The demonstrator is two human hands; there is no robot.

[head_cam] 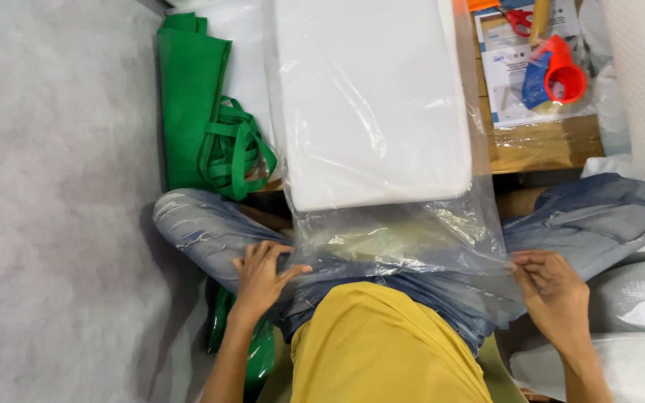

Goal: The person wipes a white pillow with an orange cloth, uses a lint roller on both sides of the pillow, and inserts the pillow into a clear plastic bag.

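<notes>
A thick white foam block [371,97] lies inside a clear plastic bag [412,231] on a low wooden table, its near end over my lap. My left hand [261,275] pinches the bag's open edge at the left corner, resting on my jeans. At the right corner, my right hand [550,287] grips the same edge with fingertips. The loose plastic stretches between both hands, empty past the block's near end.
Green fabric bags [199,123] lie folded left of the block. On the wooden table [543,145] at the back right are a red tape dispenser [561,75], red-handled scissors [518,20] and a printed sheet. White foam rolls [640,82] stack on the right. Grey floor on the left.
</notes>
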